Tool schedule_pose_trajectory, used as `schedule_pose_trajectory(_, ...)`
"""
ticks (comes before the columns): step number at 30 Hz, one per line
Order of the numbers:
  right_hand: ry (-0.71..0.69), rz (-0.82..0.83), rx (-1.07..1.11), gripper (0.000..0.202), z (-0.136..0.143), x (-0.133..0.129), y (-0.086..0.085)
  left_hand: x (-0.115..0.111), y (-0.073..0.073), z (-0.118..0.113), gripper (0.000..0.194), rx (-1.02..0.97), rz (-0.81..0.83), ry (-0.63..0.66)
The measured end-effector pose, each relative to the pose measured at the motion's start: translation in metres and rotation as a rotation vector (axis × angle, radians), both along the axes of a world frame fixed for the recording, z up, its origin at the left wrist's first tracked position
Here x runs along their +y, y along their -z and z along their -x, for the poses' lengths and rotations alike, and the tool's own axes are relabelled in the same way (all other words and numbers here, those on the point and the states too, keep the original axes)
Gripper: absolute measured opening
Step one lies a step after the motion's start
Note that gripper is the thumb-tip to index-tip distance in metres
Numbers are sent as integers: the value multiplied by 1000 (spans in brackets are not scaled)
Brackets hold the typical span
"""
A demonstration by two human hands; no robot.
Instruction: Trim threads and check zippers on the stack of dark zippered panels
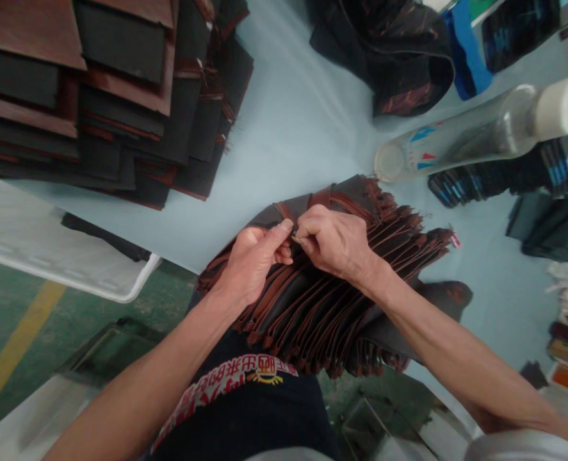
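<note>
My left hand (264,256) is closed in a pinch, thumb against the curled fingers. My right hand (332,243) also pinches, its fingertips almost meeting the left thumb. Between the fingertips is a small dark bit, too small to name. Both hands are over a thick bundle of black and brown leather-like pieces (307,320), fanned out in many layers with frayed ends. A brown strip (319,197) crosses the top piece just behind the right hand. The bundle lies at the table edge, against a dark apron with red lettering (226,381).
Stacks of similar black and brown pieces (120,96) fill the back left of the pale blue table (284,128). A clear bottle with a white cap (480,125) lies at the right. Dark folded material (399,51) sits behind it. A white tray (72,256) is at the left.
</note>
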State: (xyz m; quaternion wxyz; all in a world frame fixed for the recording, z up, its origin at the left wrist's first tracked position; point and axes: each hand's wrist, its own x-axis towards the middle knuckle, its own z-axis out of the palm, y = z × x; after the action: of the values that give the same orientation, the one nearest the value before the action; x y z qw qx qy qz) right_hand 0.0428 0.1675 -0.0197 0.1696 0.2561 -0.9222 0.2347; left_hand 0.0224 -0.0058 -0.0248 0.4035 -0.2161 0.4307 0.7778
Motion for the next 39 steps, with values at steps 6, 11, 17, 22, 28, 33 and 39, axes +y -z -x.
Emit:
schedule_pose_trajectory(6, 5, 1, -37, 16, -1, -6, -6, -7, 15, -1, 53, 177, 35, 79)
schedule_pose_trajectory(11, 98, 19, -144, 15, -3, -14, -13, -5, 27, -5, 51, 292, 50, -32)
schedule_pose_trajectory(17, 305, 92, -329, 11, -9, -25, -17, 2, 24, -10, 45, 249, -5, -126)
schedule_pose_trajectory(22, 500, 235, -527, 7, -3, -32, -23, 4, 23, -14, 46, 275, -36, -145)
schedule_pose_trajectory(28, 497, 383, -735, 11, 8, -30, -27, 1, 26, -14, 57, 373, 32, -58)
schedule_pose_trajectory(33, 466, 507, -771, 9, 10, -29, -23, -3, 29, -10, 57, 429, 64, 24)
schedule_pose_trajectory(39, 414, 518, -645, 4, 6, -34, -18, 7, 30, -16, 54, 378, 202, -94)
